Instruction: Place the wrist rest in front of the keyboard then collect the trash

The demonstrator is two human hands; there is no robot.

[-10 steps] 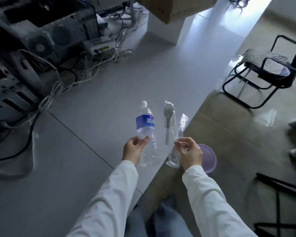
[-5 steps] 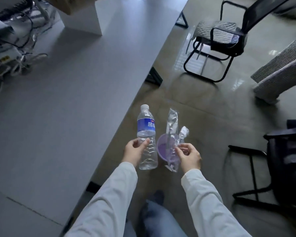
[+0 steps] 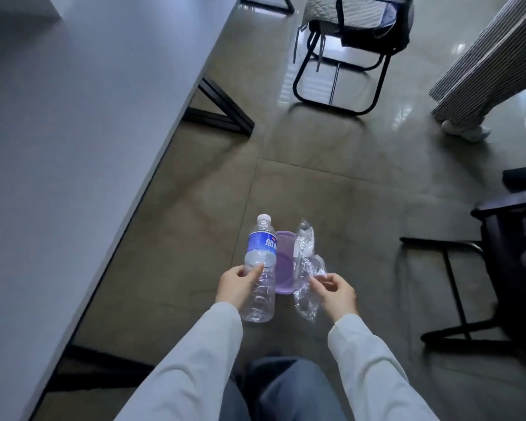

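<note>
1. The left hand [image 3: 237, 287] wraps its fingers around the lower half of an empty plastic bottle [image 3: 260, 268], thumb across the front, cap pointing away.
2. The right hand [image 3: 336, 291] pinches crumpled clear wrappers [image 3: 307, 268] between thumb and curled fingers.
3. A purple bin [image 3: 283, 262] sits on the floor below, seen between bottle and wrappers.
4. The grey table [image 3: 73, 132] lies to the left; black chairs [image 3: 343, 47] stand ahead and right. The wrist rest is out of view.

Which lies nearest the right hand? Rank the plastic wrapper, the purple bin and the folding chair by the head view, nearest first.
From the right hand:
1. Plastic wrapper: held in its fingers.
2. Purple bin: just to its left, on the floor.
3. Folding chair: far ahead, top of view.
</note>
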